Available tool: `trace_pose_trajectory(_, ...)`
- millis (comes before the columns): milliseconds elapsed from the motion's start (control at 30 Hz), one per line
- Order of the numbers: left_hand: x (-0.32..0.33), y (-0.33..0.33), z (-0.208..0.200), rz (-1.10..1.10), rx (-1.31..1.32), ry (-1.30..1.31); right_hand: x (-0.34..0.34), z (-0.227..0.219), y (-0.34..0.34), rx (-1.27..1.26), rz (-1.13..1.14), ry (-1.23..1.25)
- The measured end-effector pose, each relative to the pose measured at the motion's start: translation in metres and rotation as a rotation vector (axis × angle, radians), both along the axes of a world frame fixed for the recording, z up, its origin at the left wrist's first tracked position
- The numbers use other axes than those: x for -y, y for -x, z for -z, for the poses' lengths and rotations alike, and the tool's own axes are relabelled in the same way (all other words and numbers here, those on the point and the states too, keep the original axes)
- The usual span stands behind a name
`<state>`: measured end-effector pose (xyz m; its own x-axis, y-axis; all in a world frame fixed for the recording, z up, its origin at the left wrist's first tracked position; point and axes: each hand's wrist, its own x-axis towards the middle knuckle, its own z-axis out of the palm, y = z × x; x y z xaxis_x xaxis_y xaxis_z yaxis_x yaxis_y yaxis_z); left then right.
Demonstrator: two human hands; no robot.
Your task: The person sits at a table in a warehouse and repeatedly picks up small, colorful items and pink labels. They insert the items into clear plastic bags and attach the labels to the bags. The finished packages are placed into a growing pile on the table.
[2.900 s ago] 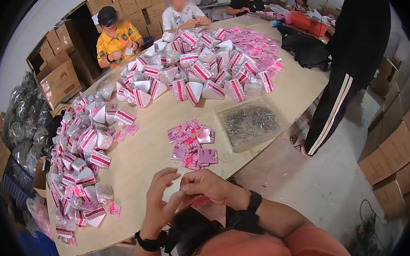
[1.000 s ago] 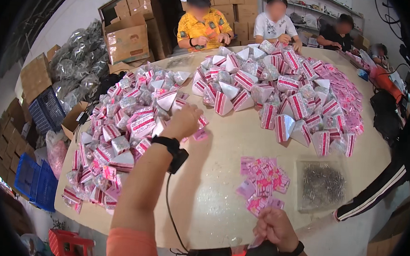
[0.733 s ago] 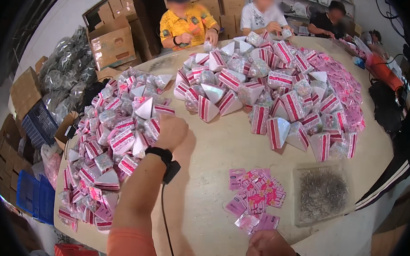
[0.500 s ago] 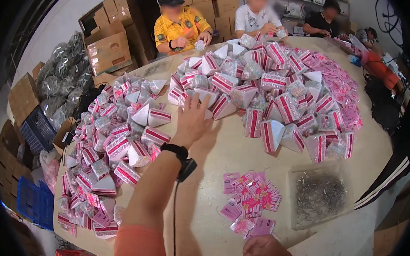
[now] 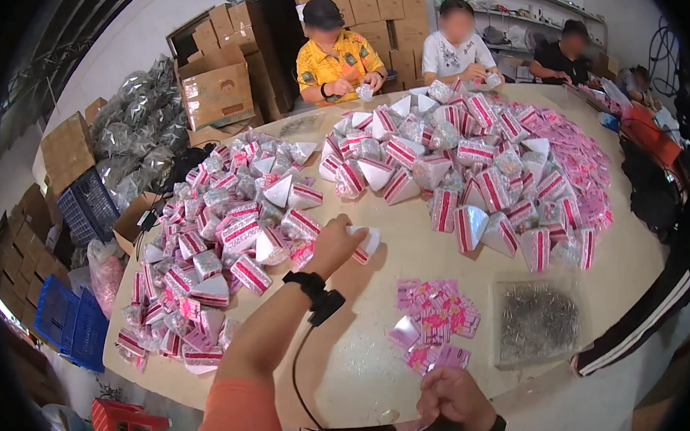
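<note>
My left hand (image 5: 335,245) is closed around a cake-slice-shaped wedge (image 5: 369,244) with a white face and a dark pink stripe, over the bare middle of the table. Low at the right, my right hand (image 5: 457,400) is curled with fingertips pressed together; whatever it may hold is too small to make out. Just beyond it lies a loose heap of pink printed cards (image 5: 438,316). Many similar wedges in glittery clear wrap form one pile (image 5: 233,232) at the left and a bigger pile (image 5: 459,155) at the far side.
A clear shallow box (image 5: 538,322) of thin metal pieces stands right of the cards. More pink cards (image 5: 585,163) spread at the far right. Several people sit across the table (image 5: 338,326). Blue crates (image 5: 70,321), cardboard boxes (image 5: 217,89) and grey plastic bags (image 5: 141,124) stand at the left.
My left hand has drawn back from the far pile toward me, bringing a cake-slice wedge with it. My right hand has risen slightly beside the cards. The view has shifted a little.
</note>
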<state>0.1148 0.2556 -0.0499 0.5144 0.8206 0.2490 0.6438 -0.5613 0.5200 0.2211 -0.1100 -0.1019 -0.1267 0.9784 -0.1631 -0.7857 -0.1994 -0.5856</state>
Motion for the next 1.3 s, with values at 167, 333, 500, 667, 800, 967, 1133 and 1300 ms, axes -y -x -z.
trace_pose_trajectory(167,0.05,0.046,-0.016,-0.096,-0.179,-0.151,-0.003,0.002,0.002,0.054,0.026,-0.03)
trace_pose_trajectory(333,0.066,0.061,-0.011,0.296,-0.285,-0.519,-0.001,0.001,0.004,0.061,0.056,-0.075)
trace_pose_trajectory(500,0.088,0.074,-0.027,0.272,-0.349,-0.168,0.0,0.002,0.007,0.071,0.109,-0.095)
trace_pose_trajectory(667,0.077,0.108,0.012,0.183,-0.186,-0.038,-0.002,0.0,0.009,0.091,0.09,-0.116)
trace_pose_trajectory(800,0.107,0.104,0.013,0.232,0.089,-0.343,0.0,0.001,0.008,0.063,0.078,-0.148)
trace_pose_trajectory(967,0.126,0.082,0.0,0.34,-0.142,-0.244,-0.002,0.005,0.008,0.099,0.094,-0.146)
trace_pose_trajectory(1133,0.123,0.078,0.006,0.248,-0.002,-0.173,0.001,-0.006,0.011,0.153,0.143,-0.095)
trace_pose_trajectory(1300,0.16,0.102,-0.002,0.34,0.976,0.925,-0.001,-0.002,0.012,0.137,0.156,-0.12)
